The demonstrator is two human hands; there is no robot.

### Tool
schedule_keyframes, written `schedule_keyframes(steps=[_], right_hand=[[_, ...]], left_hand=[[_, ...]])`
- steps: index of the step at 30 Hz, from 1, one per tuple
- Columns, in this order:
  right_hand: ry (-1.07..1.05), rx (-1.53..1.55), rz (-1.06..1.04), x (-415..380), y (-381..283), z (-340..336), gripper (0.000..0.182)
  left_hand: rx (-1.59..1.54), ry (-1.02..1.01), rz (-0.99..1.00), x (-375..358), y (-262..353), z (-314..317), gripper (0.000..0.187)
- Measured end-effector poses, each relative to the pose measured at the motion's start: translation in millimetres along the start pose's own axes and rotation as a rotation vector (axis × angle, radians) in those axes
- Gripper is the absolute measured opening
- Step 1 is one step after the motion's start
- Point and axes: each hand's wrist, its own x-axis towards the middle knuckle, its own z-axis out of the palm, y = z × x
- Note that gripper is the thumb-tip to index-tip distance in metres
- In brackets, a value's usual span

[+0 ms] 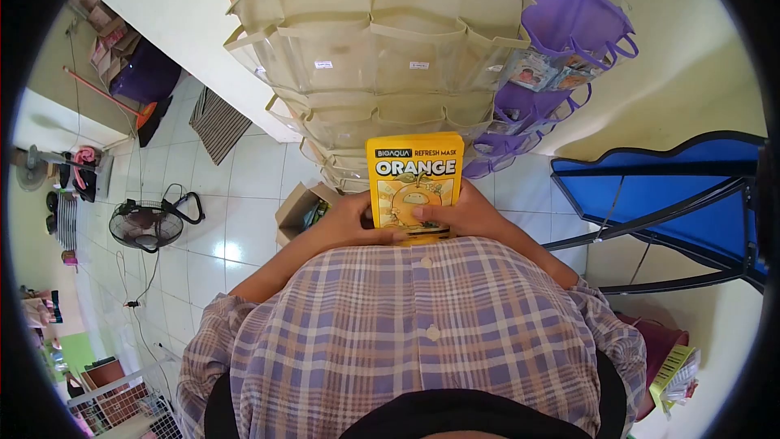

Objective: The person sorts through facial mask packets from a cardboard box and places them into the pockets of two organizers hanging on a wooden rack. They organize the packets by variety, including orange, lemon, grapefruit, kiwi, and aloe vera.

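Observation:
Both hands hold a yellow stack of sheet mask packets (416,167) upright close to my chest, its front printed "BIOAQUA Refresh Mask Orange". My left hand (355,221) grips the lower left side, with its thumb across the bottom. My right hand (465,210) is closed round the lower right side, thumb lying on the printed front. Just beyond the packets hangs a beige organizer (341,36) with rows of clear pockets, some bearing small white labels. A purple hanging organizer (552,0) to its right holds several packets in its pockets.
An open cardboard box (291,215) stands on the tiled floor by my left arm. A fan (148,226) with a trailing cable is farther left. On the right, a blue folded board with black legs (666,187) leans near the wall. A striped mat (219,123) lies beyond.

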Motion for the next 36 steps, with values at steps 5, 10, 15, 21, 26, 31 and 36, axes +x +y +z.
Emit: schedule_keyframes(steps=[5, 10, 15, 21, 26, 31, 36], right_hand=[[0.025, -0.133, -0.104, 1, -22, 1, 0.043], [0.053, -0.165, -0.190, 11, -35, 0, 0.039], [0.010, -0.016, -0.236, 13, -34, -3, 0.037], [0.122, 0.092, -0.263, 14, -27, 11, 0.033], [0.029, 0.270, -0.217, 16, -20, 11, 0.037], [0.029, 0.143, -0.092, 18, -13, 22, 0.038], [0.053, -0.015, -0.101, 27, 0, 21, 0.038]], left_hand=[[-0.234, -0.008, -0.038, 1, 2, -12, 0.027], [-0.141, 0.212, -0.087, 11, 10, -3, 0.023], [-0.375, 0.270, 0.053, 14, 16, 0, 0.014], [0.457, 0.698, 0.494, 23, 2, 1, 0.028], [0.127, 0.579, 0.430, 28, 5, -13, 0.030], [-0.019, 0.628, 0.378, 34, 21, -12, 0.024], [0.649, 0.870, 0.485, 36, 17, -5, 0.023]])
